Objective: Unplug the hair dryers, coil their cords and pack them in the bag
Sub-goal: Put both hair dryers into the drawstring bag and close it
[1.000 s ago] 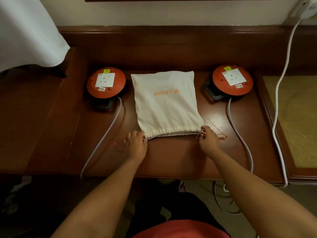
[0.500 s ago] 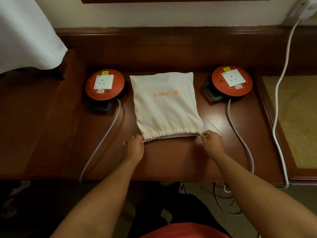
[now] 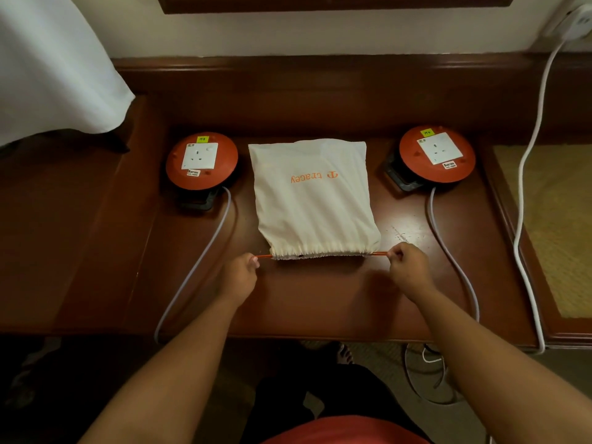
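reels (image 3: 201,160) flank bag (image 3: 312,200) (cables (image 3: 205,254) alongside)

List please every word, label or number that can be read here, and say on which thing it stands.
"tracey", orange print with a small logo, seen upside down, on the cloth bag.
"M4", roughly, handwritten on the yellow sticker of the left cable reel; not sharp.
The yellow sticker on the right cable reel: similar marking, too blurred to read.
White stickers below both reel sockets: print too small to read.

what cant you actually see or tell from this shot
Head view only:
- Contents of the bag: its cloth hides them; no hair dryers visible.
- Wall plug: cut off by the top right edge.
- Small black-and-white label on the left reel: too small to read.
- Grey cables: ends drop below the table edge.
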A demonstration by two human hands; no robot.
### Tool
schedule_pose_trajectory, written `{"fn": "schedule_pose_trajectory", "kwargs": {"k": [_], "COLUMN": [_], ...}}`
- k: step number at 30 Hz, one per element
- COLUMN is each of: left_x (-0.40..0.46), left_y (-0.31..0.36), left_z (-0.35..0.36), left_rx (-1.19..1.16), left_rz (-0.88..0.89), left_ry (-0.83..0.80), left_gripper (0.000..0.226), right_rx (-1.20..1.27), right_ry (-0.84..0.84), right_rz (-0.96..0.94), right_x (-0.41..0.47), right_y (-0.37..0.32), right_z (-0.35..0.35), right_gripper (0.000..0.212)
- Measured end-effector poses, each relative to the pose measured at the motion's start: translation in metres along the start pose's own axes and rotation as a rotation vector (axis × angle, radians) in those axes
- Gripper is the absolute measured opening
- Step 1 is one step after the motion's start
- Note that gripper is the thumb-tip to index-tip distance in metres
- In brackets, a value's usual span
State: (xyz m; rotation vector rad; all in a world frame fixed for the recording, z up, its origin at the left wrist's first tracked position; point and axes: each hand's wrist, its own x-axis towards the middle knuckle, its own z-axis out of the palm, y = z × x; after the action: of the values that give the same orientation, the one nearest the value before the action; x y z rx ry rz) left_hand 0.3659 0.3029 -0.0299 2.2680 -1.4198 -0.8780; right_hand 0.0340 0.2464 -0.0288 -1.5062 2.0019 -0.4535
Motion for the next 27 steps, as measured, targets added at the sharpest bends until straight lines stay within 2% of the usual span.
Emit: {"fn": "schedule_pose_trajectory", "kwargs": {"k": [6,12,15,16,18,20,21,24,27], "left_x": [0.004,0.004,0.005,0.004,-0.001,-0.009,-0.011,-0.012,-0.008], "left_y": [-0.004,-0.004,-0.005,-0.005,0.0,0.004,0.006,0.014,0.025], "left_z": [-0.013,-0.018,-0.014,-0.012,-0.006,0.003,0.008,0.029,0.04], "left_rx": [-0.025,-0.067,-0.066,-0.024,0.212,0.447,0.491,0.471,0.427], "left_rz": [-0.092,-0.257,-0.316,-0.327,-0.33,-0.248,-0.181,0.043,0.16], "left_ry": [0.041,0.086,0.097,0.085,0.043,0.046,0.054,0.032,0.018], "left_gripper": [0.023,0.024,0.026,0.028,0.031,0.039,0.045,0.051,0.037], "right_rx": [-0.017,-0.025,-0.046,-0.097,-0.28,-0.367,-0.365,-0.322,-0.238], "right_ry": [0.014,-0.011,-0.025,-0.032,-0.039,-0.002,0.005,-0.119,-0.195], "right_rz": [0.066,0.228,0.293,0.279,0.166,0.043,-0.007,-0.113,-0.071], "right_x": [0.002,-0.001,-0.008,-0.01,-0.014,-0.016,-0.015,-0.013,-0.014], "right_y": [0.014,0.014,0.012,0.012,0.009,0.004,-0.001,-0.017,-0.03], "right_z": [-0.012,-0.012,-0.008,-0.005,0.001,0.008,0.011,0.026,0.034], "right_gripper": [0.009,0.022,0.02,0.017,0.02,0.039,0.043,0.036,0.023]}}
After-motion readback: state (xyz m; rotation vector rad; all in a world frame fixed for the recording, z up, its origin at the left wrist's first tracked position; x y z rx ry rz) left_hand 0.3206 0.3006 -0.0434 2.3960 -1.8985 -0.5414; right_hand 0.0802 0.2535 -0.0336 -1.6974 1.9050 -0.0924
